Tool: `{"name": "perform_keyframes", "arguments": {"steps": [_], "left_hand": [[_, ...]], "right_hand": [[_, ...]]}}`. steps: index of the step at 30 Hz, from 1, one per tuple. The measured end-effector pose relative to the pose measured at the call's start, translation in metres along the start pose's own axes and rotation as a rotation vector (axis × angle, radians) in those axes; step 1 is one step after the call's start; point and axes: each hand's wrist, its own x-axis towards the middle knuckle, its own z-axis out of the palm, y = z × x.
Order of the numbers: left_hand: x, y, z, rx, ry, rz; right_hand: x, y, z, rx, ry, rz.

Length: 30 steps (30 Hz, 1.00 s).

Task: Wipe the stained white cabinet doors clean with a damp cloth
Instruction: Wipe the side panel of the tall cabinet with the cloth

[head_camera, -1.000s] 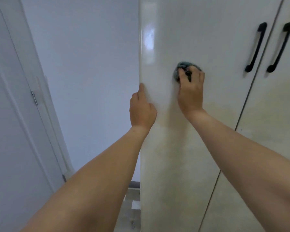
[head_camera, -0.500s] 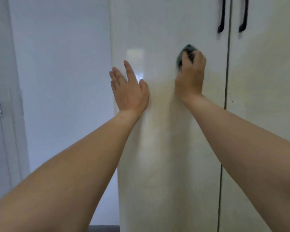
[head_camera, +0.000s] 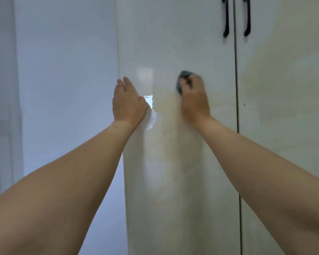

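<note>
The left hand (head_camera: pixel 128 103) lies flat by the left door's (head_camera: pixel 175 162) edge, fingers straight and together, likely bracing it, while the right hand (head_camera: pixel 194 100) curls around the dark cloth (head_camera: pixel 182 76), scrubbing yellowish staining left of the 2 black handles (head_camera: pixel 226 17).

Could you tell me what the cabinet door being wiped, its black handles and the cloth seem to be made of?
Cabinet door: glossy white panel, probably lacquer or laminate; it mirrors a bright window patch and carries yellowish staining.
Black handles: smooth dark bars, likely painted metal, possibly plastic.
Cloth: dark, bunched under the right hand, soft fabric by its crumple; weave blurred.
</note>
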Motion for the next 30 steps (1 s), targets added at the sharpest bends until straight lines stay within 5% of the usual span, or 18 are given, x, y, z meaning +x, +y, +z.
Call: {"name": "perform_keyframes", "arguments": {"steps": [3,8,13,16,19,21,25,30], "left_hand": [[-0.018,-0.013,-0.003,0.024,-0.035,-0.037],[-0.031,-0.021,0.003,0.061,-0.058,0.025],[-0.019,-0.034,-0.004,0.097,-0.068,0.061],[-0.022,-0.036,-0.005,0.095,-0.079,0.079],[-0.026,-0.033,-0.003,0.085,-0.087,0.064],[-0.028,-0.032,-0.001,0.084,-0.112,0.043],[-0.025,-0.038,-0.003,0.064,-0.148,0.059],[-0.032,-0.042,-0.006,-0.031,-0.142,0.091]], "right_hand": [[0.006,0.013,0.001,-0.069,-0.066,-0.311],[0.066,0.011,-0.019,-0.168,0.144,0.143],[0.148,-0.049,0.021,0.264,0.057,0.063],[0.102,-0.096,0.042,0.243,-0.197,-0.388],[0.067,-0.08,0.043,0.043,-0.215,-0.79],[0.084,-0.064,0.035,0.049,-0.102,-0.711],[0.113,-0.087,0.038,0.126,-0.079,-0.149],[0.05,-0.097,0.048,0.112,-0.211,-0.568]]}}
